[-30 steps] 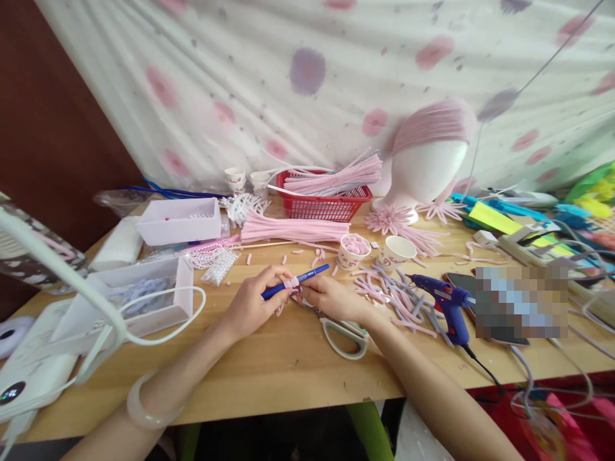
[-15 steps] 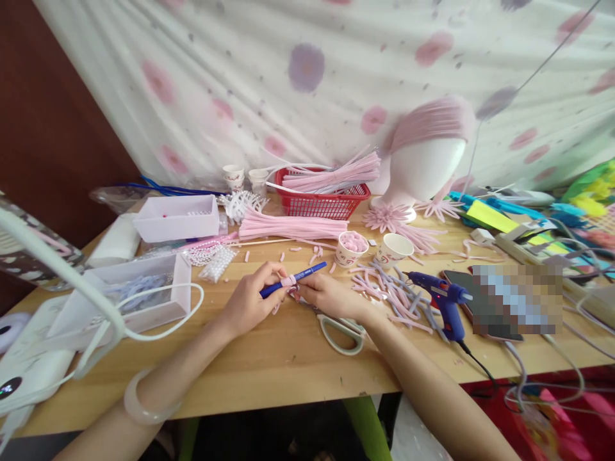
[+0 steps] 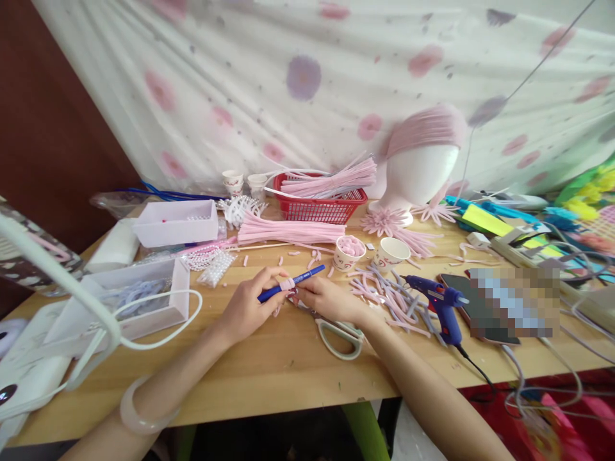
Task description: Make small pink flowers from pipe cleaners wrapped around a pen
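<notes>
My left hand is closed around the lower end of a blue pen that slants up to the right over the wooden table. A short pink pipe-cleaner piece is wrapped round the pen's middle. My right hand pinches that pink piece against the pen from the right. A pale bangle sits on my left wrist. Scissors with pale green handles lie just under my right hand.
A blue glue gun stands right of a heap of cut pink and grey pipe-cleaner bits. Two paper cups, a red basket of pink stems, a foam head, white trays and a phone surround the hands.
Both hands keep hold of the pen and the pink piece; only small finger movements show. The camera view has shifted slightly.
</notes>
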The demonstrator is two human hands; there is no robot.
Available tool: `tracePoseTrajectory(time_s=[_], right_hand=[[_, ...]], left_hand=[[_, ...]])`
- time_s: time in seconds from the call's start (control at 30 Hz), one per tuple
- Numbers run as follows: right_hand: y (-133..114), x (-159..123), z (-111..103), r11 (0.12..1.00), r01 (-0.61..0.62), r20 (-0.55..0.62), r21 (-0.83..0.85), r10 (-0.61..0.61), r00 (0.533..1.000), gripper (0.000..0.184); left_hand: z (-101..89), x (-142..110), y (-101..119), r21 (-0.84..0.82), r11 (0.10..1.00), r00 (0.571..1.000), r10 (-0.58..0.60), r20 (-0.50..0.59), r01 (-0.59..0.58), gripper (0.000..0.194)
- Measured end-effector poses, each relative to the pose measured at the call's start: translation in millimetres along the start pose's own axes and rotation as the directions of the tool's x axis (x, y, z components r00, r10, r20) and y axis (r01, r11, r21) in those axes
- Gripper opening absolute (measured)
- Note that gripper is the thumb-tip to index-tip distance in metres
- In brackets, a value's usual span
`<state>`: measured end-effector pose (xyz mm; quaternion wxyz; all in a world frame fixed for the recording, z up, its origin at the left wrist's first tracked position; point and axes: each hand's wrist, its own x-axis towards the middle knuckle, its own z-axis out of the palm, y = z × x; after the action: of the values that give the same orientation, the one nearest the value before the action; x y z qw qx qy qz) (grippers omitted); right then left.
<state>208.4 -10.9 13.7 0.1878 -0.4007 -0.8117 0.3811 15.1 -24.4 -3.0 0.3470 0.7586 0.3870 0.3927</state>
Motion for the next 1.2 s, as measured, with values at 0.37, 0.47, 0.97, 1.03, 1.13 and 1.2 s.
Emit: tracePoseTrajectory(time_s=[0.37,0.47,0.97,1.03,1.13,1.2], right_hand=[[-1,0,3,1.000,0.015,-0.026,0.005,-0.015,1.000,0.025],[-1,1,4,1.000,-0.008,-0.035,-0.005,0.008,0.999,0.024],[-3,1,4,0.999,-0.022,-0.011,0.026,0.022,1.000,0.022],[-3,1,4,1.000,-0.018,-0.016,0.022,0.018,1.000,0.023],[-7,-1,2,1.000,-0.022,-0.044,0.010,0.022,0.999,0.022],[-11,-2,1,1.000,-0.021,-0.060,0.000,0.021,0.998,0.022]], left_hand=[[1.7,0,-4,-0.051,0.998,1.000,-0.027,0.004,0.028,0.014],[0.7,0,-4,-0.049,0.998,0.999,-0.046,0.018,0.047,0.010],[1.8,1,-2,-0.020,0.999,0.999,-0.032,-0.008,0.031,0.012],[1.8,1,-2,-0.021,0.999,0.999,-0.037,-0.031,0.036,0.011],[1.3,1,-1,-0.004,1.000,0.995,-0.023,-0.100,0.023,0.009],[0.7,1,0,0.031,1.000,0.988,0.007,-0.153,-0.003,0.009]])
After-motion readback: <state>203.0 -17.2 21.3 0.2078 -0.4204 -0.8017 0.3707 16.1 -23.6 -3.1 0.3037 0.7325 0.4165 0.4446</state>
